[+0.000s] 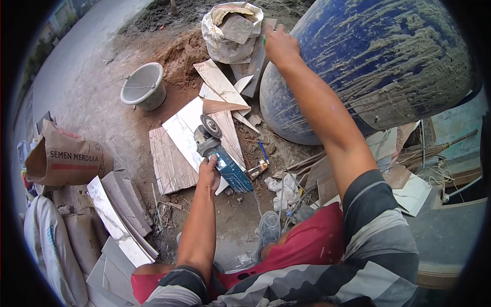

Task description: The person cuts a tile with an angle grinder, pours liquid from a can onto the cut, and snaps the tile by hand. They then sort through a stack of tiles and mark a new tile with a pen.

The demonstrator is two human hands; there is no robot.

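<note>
My left hand is closed round the blue body of an angle grinder, whose disc points away from me. Beneath the grinder lie white marbled tiles and a brown wood-patterned tile. My right hand is stretched far forward, between a white sack and a big blue drum. Its fingers are curled in beside a small green thing and a greyish tile piece. What they grip is mostly hidden.
A grey bucket stands left of the cut tile pieces. Further left are a brown cement bag and stacked tile strips. A blue pen and a white cloth lie near my shoe. The grinder's cord runs toward me.
</note>
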